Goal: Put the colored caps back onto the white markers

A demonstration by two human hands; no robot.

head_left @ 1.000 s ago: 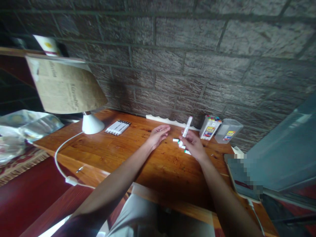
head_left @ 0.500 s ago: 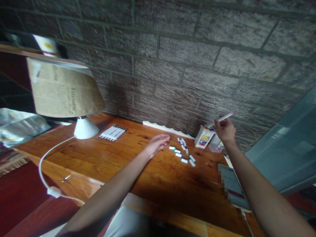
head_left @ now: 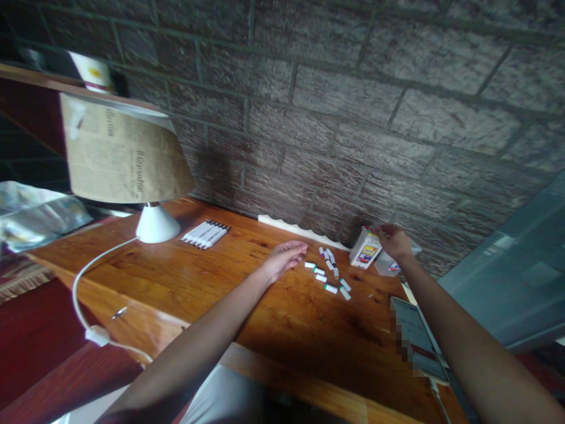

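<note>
Right hand [head_left: 394, 240] closer to the marker box [head_left: 365, 250], grip unclear; left hand [head_left: 286, 259] near short white pieces [head_left: 321, 278], grip slightly parted.

Dim light, dark corners, softly blurred edges

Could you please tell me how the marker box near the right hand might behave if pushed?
The marker box stands taller than it is wide, so a push near the top could tip it. Its straight, flat sides suggest fairly stiff plastic. Coloured marker ends at its top suggest contents that probably add weight.
</note>
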